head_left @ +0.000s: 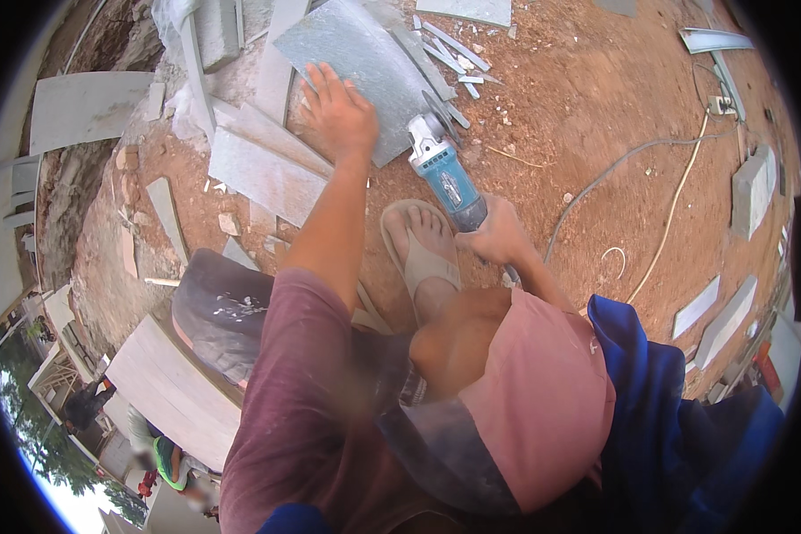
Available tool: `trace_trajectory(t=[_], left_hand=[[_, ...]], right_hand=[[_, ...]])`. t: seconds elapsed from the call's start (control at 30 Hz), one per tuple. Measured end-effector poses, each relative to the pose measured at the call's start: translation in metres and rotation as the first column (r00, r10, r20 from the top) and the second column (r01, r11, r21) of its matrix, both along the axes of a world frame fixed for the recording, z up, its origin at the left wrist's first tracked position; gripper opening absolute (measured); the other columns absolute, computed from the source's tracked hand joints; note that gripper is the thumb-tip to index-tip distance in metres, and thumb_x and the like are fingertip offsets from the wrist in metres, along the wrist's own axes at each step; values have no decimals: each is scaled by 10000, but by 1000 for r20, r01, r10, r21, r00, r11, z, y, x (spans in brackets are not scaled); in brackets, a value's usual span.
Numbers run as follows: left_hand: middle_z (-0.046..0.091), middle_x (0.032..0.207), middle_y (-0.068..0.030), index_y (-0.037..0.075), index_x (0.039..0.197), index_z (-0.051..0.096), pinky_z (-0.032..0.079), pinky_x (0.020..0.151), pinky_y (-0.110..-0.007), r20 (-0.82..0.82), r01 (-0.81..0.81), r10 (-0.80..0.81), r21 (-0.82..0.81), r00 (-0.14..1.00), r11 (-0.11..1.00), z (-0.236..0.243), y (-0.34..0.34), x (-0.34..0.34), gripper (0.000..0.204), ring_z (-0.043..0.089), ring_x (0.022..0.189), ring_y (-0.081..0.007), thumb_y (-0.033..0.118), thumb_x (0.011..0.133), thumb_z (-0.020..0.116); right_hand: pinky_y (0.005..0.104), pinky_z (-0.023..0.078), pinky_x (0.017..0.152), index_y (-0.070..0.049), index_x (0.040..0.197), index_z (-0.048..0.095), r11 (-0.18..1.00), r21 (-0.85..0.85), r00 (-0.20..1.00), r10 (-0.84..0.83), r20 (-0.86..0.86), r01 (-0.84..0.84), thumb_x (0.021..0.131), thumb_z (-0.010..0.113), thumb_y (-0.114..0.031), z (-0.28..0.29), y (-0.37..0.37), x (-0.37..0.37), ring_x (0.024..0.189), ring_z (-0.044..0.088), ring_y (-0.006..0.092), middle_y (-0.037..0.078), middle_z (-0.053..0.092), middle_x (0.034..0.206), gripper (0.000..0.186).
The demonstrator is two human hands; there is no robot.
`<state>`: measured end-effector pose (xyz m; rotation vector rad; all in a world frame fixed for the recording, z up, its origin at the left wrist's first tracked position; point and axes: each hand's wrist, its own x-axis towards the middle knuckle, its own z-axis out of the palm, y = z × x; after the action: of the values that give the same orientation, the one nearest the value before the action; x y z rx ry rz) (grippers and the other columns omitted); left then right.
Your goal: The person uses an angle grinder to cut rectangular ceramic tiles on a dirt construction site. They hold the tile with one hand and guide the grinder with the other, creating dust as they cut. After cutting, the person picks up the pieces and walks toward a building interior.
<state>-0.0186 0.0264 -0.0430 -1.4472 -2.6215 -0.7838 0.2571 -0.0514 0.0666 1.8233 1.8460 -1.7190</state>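
Note:
My left hand (339,114) presses on a grey-blue stone slab (361,55), fingers spread flat near its left edge. My right hand (491,230) grips a teal and silver angle grinder (447,178) by its rear body. The grinder's disc (440,120) is at the slab's lower right corner; whether it touches cannot be told. More pale slabs (267,169) lie just left of the slab, and narrow offcuts (463,62) lie to its right. My sandalled foot (418,249) rests on the dirt below the grinder.
Cables (587,191) snake across the reddish ground (614,98) toward a socket (721,105) at the right. Loose panels (752,196) lie along the right side. A large pale board (169,383) is at lower left. Two other people (84,409) (169,463) are beyond it at the far left.

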Motion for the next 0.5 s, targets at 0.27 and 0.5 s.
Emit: trace_trajectory(t=[0.27, 0.5], left_hand=[[346, 1704, -168, 45, 1584, 456, 199, 1266, -598, 37, -8, 8, 3, 999, 1000, 2, -2, 0, 549, 318, 1554, -427, 288, 1091, 454], [339, 1709, -163, 53, 1594, 443, 169, 1281, -581, 60, -8, 9, -15, 998, 1000, 3, -1, 1, 555, 294, 1569, -417, 294, 1094, 447]], right_hand=[[427, 582, 829, 74, 1072, 703, 1000, -24, 999, 11, -44, -12, 642, 825, -287, 10, 10, -10, 912, 761, 381, 276, 751, 960, 574], [431, 584, 832, 76, 1064, 698, 1000, -23, 1000, -2, -20, 2, 629, 830, -278, -1, 8, -9, 893, 753, 390, 279, 746, 946, 576]])
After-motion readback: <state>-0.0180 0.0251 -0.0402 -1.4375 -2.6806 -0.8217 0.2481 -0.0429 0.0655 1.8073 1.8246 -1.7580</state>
